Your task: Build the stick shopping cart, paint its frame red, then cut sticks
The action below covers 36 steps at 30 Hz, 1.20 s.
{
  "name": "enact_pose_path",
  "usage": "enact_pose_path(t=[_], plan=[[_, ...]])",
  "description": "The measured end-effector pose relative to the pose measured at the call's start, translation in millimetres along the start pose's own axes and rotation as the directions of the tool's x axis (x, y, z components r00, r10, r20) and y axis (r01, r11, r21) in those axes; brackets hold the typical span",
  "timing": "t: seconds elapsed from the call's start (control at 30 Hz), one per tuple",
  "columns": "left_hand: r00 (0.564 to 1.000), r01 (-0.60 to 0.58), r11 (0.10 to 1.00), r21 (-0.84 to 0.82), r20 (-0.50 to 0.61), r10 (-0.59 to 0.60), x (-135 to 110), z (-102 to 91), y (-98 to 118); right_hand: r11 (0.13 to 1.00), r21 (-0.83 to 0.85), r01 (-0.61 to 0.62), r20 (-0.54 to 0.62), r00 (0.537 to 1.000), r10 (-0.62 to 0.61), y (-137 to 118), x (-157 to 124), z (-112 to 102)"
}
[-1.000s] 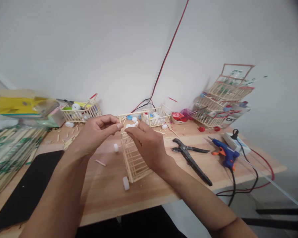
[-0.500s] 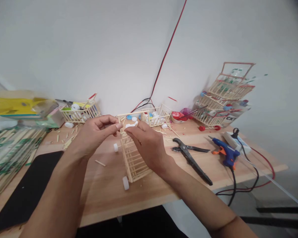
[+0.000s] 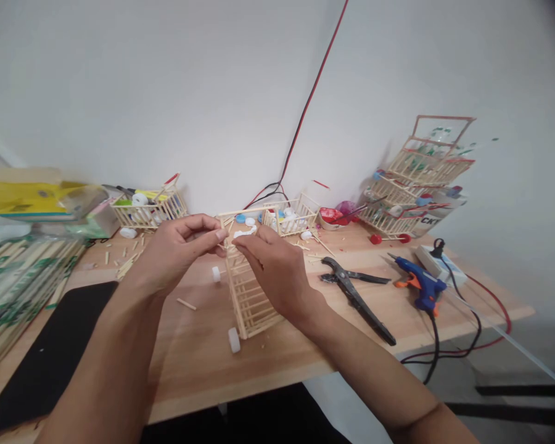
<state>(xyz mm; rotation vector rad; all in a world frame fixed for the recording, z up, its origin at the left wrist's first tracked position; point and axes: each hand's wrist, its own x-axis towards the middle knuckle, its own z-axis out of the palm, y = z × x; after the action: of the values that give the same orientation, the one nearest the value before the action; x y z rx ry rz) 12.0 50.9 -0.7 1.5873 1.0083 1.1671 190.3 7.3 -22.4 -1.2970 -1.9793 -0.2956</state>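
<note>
My left hand [image 3: 176, 250] and my right hand [image 3: 275, 268] meet above a small cart built of thin wooden sticks [image 3: 252, 302]. It stands on the wooden table [image 3: 198, 364]. Both hands pinch at the cart's top far corner, fingertips almost touching. What sits between the fingertips is too small to name. White cap wheels [image 3: 234, 340] are fixed at the cart's near left corner, and another wheel [image 3: 216, 274] sits further back on the left.
Black pliers [image 3: 356, 296] and a blue glue gun [image 3: 419, 287] lie to the right, its cord running off the edge. Finished stick carts [image 3: 416, 179] are stacked at the far right. More stick baskets [image 3: 150, 209], bottle caps, stick packs [image 3: 18, 283] and a black mat [image 3: 41, 357] fill the left.
Almost nothing has moved. The hands stay pinched at the cart's top corner with only slight shifts of the fingers.
</note>
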Motion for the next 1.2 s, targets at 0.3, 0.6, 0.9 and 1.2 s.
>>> enact_pose_path(t=[0.3, 0.6, 0.9, 1.2], plan=[[1.0, -0.005, 1.0, -0.006, 0.011, 0.005, 0, 1.1, 2, 1.0, 0.021, 0.003, -0.016, 1.0, -0.002, 1, -1, 0], [1.0, 0.0, 1.0, -0.008, 0.011, 0.0, 1, 0.1, -1, 0.999, 0.035, -0.005, 0.012, 1.0, 0.005, 1, 0, -1], [1.0, 0.007, 0.997, -0.08, 0.011, -0.006, 2, 1.0, -2, 0.999, 0.053, 0.013, -0.03, 0.999, -0.011, 0, -2, 0], [1.0, 0.021, 0.998, -0.062, -0.009, -0.022, 3, 0.9, -4, 0.96, 0.277, -0.033, -0.419, 0.895, 0.152, 31, 12, -37]])
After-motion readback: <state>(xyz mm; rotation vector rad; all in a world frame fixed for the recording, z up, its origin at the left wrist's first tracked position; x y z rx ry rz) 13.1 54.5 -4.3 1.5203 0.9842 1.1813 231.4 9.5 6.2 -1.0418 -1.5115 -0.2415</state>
